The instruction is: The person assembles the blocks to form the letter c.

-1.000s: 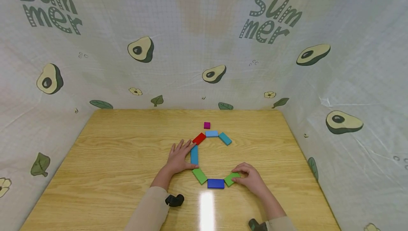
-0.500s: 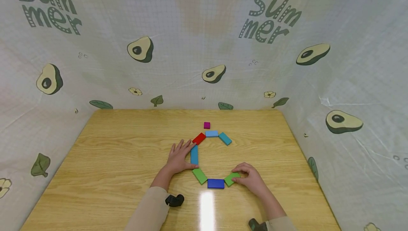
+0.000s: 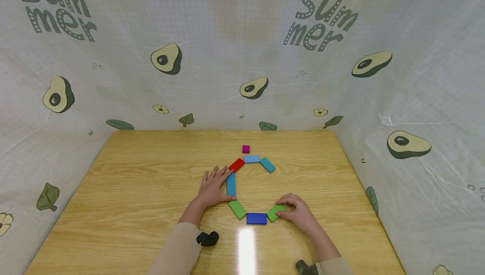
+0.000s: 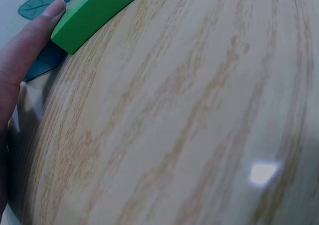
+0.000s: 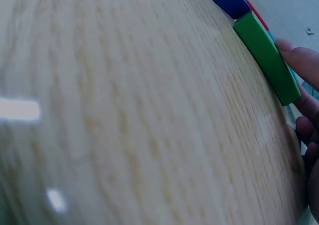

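Flat coloured blocks lie in a curved chain on the wooden table. My right hand point(image 3: 297, 214) pinches a green block point(image 3: 275, 213) at the chain's near right end, its thumb on the near side. That block's corner meets a dark blue block point(image 3: 256, 219). Spread straight, the fingers of my left hand point(image 3: 212, 190) rest by a long blue block point(image 3: 231, 185), index fingertip at its far end and thumb at its near end. A second green block point(image 3: 237, 209) sits just below that thumb; in the left wrist view the thumb overlaps this green block point(image 4: 94, 16).
Farther up the chain come a red block point(image 3: 236, 165), a light blue block point(image 3: 251, 159) and a teal block point(image 3: 267, 165). A small magenta block point(image 3: 246, 149) lies apart behind them. A printed cloth point(image 3: 212, 98) hangs around the table's back and sides.
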The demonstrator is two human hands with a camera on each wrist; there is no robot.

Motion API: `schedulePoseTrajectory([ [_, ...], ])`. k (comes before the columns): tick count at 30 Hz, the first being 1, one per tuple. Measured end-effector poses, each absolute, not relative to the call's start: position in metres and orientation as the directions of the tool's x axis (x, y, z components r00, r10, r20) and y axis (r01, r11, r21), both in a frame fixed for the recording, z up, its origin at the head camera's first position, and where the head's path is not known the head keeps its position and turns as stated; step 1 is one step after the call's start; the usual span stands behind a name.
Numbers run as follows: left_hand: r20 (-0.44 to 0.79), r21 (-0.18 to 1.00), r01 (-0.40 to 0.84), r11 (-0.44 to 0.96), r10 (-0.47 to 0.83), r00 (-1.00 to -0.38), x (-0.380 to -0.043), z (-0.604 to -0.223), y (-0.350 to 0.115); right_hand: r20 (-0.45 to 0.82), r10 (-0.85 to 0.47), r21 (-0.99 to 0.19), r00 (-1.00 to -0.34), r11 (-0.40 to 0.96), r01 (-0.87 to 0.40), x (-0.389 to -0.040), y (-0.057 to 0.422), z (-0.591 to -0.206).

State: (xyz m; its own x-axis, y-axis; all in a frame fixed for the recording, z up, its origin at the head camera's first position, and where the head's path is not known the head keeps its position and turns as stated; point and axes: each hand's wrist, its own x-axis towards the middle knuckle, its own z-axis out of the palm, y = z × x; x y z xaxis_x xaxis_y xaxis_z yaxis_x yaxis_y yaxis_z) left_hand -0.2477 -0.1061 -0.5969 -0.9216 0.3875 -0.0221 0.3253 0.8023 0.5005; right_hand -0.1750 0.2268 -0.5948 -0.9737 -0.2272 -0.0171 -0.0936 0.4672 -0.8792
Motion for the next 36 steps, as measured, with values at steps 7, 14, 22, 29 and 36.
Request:
schedulePoseTrajectory([
  [7,-0.029,0.501,0.32,0.804,0.384,-0.923,-0.248,-0.597,-0.106,-0.011,-0.232,-0.871,-0.973,0.48,-0.105,-0.176,0.227,-0.594],
  [14,-0.022,0.506,0.325,0.799,0.388,-0.921,-0.247,-0.596,-0.107,-0.045,-0.202,-0.886,-0.978,0.46,-0.055,-0.179,0.227,-0.584],
  [22,-0.02,0.512,0.327,0.794,0.392,-0.92,-0.246,-0.594,-0.107,-0.093,-0.225,-0.872,-0.97,0.489,-0.03,-0.182,0.227,-0.579],
  [29,-0.016,0.498,0.332,0.802,0.391,-0.92,-0.246,-0.595,-0.106,-0.075,-0.243,-0.876,-0.967,0.479,-0.053,-0.175,0.221,-0.565],
  [36,-0.017,0.502,0.328,0.8,0.389,-0.921,-0.246,-0.595,-0.105,-0.087,-0.267,-0.883,-0.96,0.467,-0.05,-0.167,0.216,-0.541],
])
